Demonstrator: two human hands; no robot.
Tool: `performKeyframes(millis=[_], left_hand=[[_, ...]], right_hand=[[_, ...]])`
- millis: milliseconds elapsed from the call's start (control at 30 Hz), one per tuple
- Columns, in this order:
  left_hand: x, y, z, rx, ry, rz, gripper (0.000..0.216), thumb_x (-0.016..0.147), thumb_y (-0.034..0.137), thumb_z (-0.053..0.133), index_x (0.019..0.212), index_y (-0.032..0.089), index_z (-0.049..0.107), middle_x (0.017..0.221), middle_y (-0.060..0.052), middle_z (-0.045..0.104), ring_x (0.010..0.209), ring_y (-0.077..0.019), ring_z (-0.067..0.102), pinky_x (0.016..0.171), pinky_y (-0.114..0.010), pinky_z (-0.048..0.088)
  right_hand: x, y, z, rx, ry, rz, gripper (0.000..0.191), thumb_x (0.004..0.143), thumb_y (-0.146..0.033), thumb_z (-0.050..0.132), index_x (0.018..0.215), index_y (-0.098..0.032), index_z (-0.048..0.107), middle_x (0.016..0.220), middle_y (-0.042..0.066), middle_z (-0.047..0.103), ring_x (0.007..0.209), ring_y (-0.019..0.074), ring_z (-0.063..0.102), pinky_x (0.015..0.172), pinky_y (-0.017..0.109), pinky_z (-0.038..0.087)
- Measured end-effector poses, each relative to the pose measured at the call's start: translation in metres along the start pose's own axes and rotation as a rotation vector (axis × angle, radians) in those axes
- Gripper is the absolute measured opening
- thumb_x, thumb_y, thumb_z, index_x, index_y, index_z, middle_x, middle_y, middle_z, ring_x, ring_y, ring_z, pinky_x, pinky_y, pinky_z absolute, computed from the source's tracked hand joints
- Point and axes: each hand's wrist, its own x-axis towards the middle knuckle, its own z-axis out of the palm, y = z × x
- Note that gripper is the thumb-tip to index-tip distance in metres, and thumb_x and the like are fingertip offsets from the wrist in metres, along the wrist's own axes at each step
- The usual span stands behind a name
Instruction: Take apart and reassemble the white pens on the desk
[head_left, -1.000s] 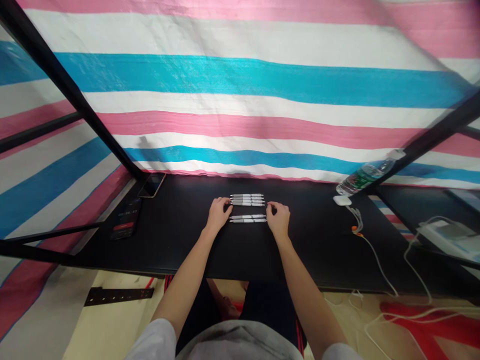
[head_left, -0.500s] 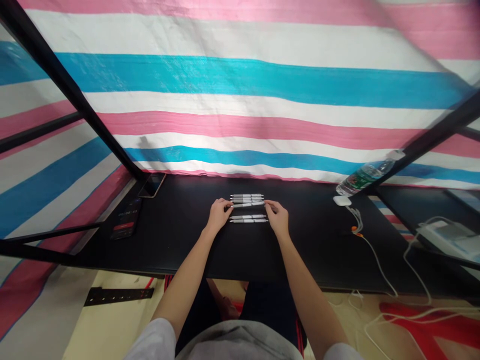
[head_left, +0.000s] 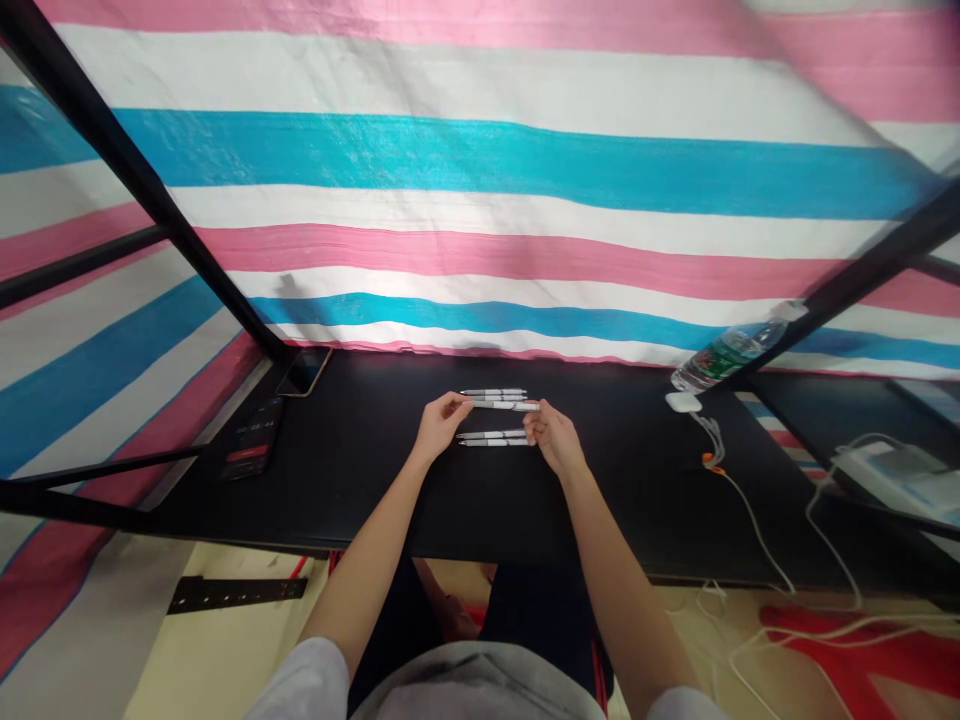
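From the head camera, two near pens [head_left: 491,443] are lying side by side, crosswise, on the black tabletop [head_left: 352,490], and they are serving as the landmark here. Just beyond them, the person is holding one white-and-grey pen [head_left: 506,406], which is running roughly crosswise between the two hands. The left hand [head_left: 437,428], just to the left of the near pens, is pinching the held pen's left end between thumb and fingers. The right hand [head_left: 556,440], just to their right, is gripping the other end with its fingertips, while its remaining fingers are curling close to the near pens' right ends; whether they are touching those ends, I cannot tell. The hands are staying apart, with only the held pen spanning the gap.

Farther beyond the near pens, more pens [head_left: 493,392] are lying in a tight row; the held pen is partly covering them, so their count is unclear. Well to the left of the near pens, a dark phone [head_left: 251,440] is showing digits and a red bar, and a second phone [head_left: 305,371] is resting farther back. Well to their right, a clear bottle [head_left: 724,358] is standing behind a white charger [head_left: 683,402] with cables. A striped sheet [head_left: 480,155] is hanging behind everything.
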Motion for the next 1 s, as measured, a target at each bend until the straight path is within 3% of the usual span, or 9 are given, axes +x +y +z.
performKeyframes(millis=[333, 600, 733, 900, 1000], left_hand=[[-0.002, 0.005, -0.001, 0.120, 0.020, 0.042, 0.037, 0.084, 0.047, 0.056, 0.064, 0.016, 0.055, 0.057, 0.003, 0.048, 0.056, -0.0100, 0.044, 0.056, -0.023, 0.035], [-0.002, -0.002, -0.001, 0.162, 0.013, 0.056, 0.042, 0.086, 0.049, 0.054, 0.061, 0.016, 0.054, 0.056, 0.002, 0.049, 0.055, -0.0101, 0.045, 0.056, -0.023, 0.035], [0.000, -0.007, 0.000, 0.087, 0.009, 0.017, 0.038, 0.085, 0.049, 0.055, 0.066, 0.016, 0.057, 0.060, 0.001, 0.053, 0.056, -0.0099, 0.048, 0.056, -0.023, 0.038], [0.000, -0.006, 0.002, -0.068, -0.084, -0.046, 0.031, 0.080, 0.045, 0.064, 0.090, 0.016, 0.066, 0.070, -0.002, 0.062, 0.060, -0.0110, 0.056, 0.056, -0.023, 0.044], [-0.001, -0.004, 0.004, -0.094, -0.136, -0.091, 0.035, 0.074, 0.040, 0.072, 0.097, 0.015, 0.069, 0.071, -0.003, 0.065, 0.060, -0.0121, 0.058, 0.057, -0.025, 0.046]], right_hand=[[0.000, 0.003, 0.004, -0.074, -0.030, -0.105, 0.031, 0.068, -0.041, 0.077, 0.088, -0.018, 0.071, 0.073, 0.003, 0.067, 0.062, 0.0124, 0.059, 0.050, 0.024, 0.045], [0.002, 0.009, 0.001, -0.292, 0.003, -0.207, 0.030, 0.072, -0.045, 0.073, 0.085, -0.019, 0.066, 0.060, -0.003, 0.056, 0.047, 0.0073, 0.042, 0.046, 0.023, 0.035], [0.005, 0.011, -0.001, -0.361, 0.019, -0.282, 0.037, 0.069, -0.044, 0.074, 0.096, -0.020, 0.067, 0.080, 0.000, 0.063, 0.055, 0.0079, 0.046, 0.051, 0.023, 0.037], [0.004, 0.011, -0.003, -0.374, 0.023, -0.289, 0.026, 0.070, -0.039, 0.074, 0.087, -0.020, 0.068, 0.067, -0.002, 0.060, 0.058, 0.0100, 0.048, 0.058, 0.024, 0.039], [0.002, 0.011, -0.002, -0.401, -0.007, -0.279, 0.027, 0.070, -0.041, 0.074, 0.087, -0.020, 0.068, 0.072, 0.000, 0.064, 0.060, 0.0117, 0.052, 0.060, 0.026, 0.042]])
